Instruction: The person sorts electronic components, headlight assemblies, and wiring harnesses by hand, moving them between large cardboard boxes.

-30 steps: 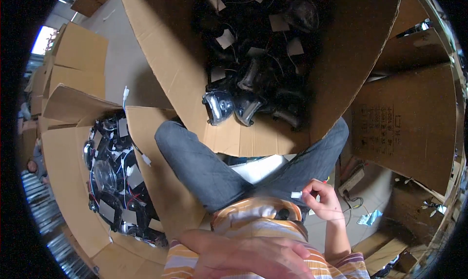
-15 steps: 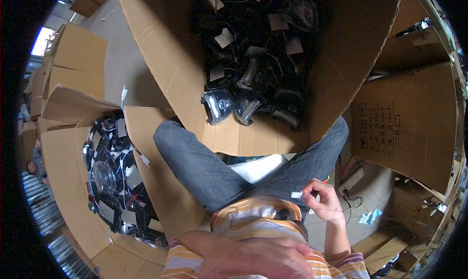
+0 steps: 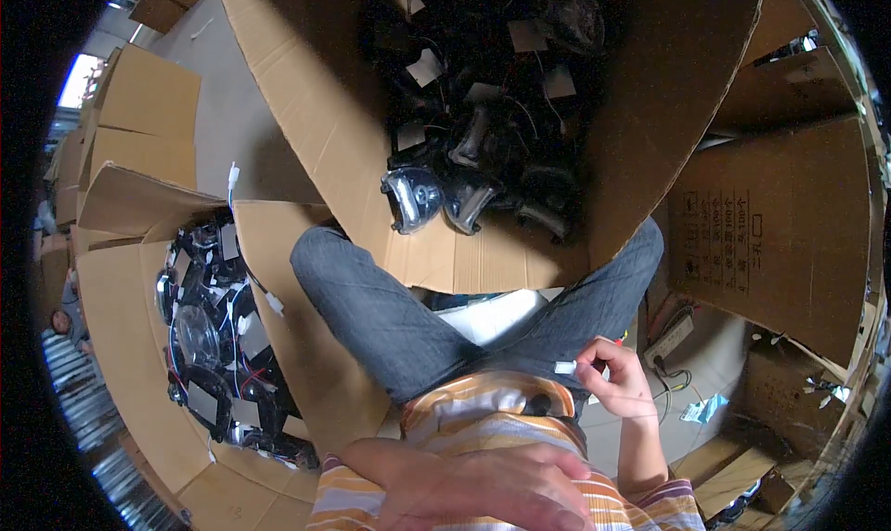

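Note:
My right hand (image 3: 614, 380), over my right thigh, pinches a small white plastic connector (image 3: 565, 368) between thumb and fingertips. The connector sticks out to the left of the fingers. My left hand (image 3: 520, 489) lies across my striped shirt at the lower edge, its fingers stretched out and slightly apart, with nothing visible in it. In front of my knees a large cardboard box (image 3: 320, 132) opens toward me. It holds several black headlamps with clear lenses, the nearest being one headlamp (image 3: 415, 200) at its near edge. Thin wires and pale tags lie among them.
On the left, another open carton (image 3: 130, 280) holds more lamps (image 3: 200, 336) with wires; a wire with a white plug (image 3: 232, 178) hangs over its edge. To the right stand a cardboard box (image 3: 770, 234), a power strip (image 3: 670, 338) with cables and a blue-white wrapper (image 3: 703, 408) on the floor.
The left hand's fingers have shifted slightly downward and spread a little more. My right hand still pinches the connector in nearly the same place.

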`<state>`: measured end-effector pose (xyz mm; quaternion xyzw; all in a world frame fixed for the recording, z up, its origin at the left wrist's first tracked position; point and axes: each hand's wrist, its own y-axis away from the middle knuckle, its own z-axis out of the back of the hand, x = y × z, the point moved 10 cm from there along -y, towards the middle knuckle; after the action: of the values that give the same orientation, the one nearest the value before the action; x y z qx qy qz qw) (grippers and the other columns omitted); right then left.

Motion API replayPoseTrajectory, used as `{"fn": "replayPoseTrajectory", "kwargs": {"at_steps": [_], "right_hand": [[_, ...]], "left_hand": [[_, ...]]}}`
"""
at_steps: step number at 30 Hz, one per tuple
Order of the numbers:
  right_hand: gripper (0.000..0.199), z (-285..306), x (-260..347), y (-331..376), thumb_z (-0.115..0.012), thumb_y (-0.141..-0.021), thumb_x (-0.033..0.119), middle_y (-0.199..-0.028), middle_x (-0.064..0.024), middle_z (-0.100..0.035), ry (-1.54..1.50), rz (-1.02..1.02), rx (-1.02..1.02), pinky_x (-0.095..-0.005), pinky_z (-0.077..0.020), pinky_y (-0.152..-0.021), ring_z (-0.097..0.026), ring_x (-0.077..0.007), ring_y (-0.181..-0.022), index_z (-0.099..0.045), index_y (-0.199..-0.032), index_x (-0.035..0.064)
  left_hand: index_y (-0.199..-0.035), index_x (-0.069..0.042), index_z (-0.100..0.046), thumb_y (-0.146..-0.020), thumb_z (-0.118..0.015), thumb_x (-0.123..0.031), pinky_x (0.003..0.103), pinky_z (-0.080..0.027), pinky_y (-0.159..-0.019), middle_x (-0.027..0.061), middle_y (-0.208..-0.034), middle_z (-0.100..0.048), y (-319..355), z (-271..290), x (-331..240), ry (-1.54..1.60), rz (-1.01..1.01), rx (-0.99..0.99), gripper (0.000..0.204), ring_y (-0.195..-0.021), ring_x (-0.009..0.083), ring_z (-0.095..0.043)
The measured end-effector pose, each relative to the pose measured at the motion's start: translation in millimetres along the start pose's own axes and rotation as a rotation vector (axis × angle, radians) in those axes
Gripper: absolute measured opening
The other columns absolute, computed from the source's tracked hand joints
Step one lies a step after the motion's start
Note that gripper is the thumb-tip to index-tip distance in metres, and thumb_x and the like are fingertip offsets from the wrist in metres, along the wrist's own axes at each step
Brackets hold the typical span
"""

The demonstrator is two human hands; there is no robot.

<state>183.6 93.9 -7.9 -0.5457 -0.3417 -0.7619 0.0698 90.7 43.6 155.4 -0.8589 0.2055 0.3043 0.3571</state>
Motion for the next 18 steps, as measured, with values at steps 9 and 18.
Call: {"fn": "replayPoseTrajectory", "kwargs": {"at_steps": [9,18], "right_hand": [[0.007,-0.1,0.9,3.2,-0.053,-0.070,0.007,-0.065,-0.0052,-0.050,0.005,-0.002,-0.004,-0.0218,-0.0377,-0.053,-0.048,-0.0117,-0.060,-0.052,-0.069,0.0006],[0.006,-0.7,0.0,2.5,-0.053,-0.069,0.007,-0.066,-0.0055,-0.051,-0.011,0.011,-0.014,-0.0221,-0.0375,-0.053,-0.048,-0.0120,-0.060,-0.052,-0.070,0.0006]], "left_hand": [[-0.124,-0.008,-0.022,-0.059,-0.041,-0.071,0.041,-0.024,-0.094,0.0131,-0.115,-0.042,-10.7,14.9,-12.5,0.075,-0.076,0.007,0.092,-0.109,0.0292,-0.039],[-0.119,-0.009,-0.026,-0.067,-0.038,-0.058,0.039,-0.028,-0.091,0.0132,-0.118,-0.039,-41.1,5.6,-81.5,-0.073,-0.470,-0.115,0.073,-0.109,0.0266,-0.038]]}}
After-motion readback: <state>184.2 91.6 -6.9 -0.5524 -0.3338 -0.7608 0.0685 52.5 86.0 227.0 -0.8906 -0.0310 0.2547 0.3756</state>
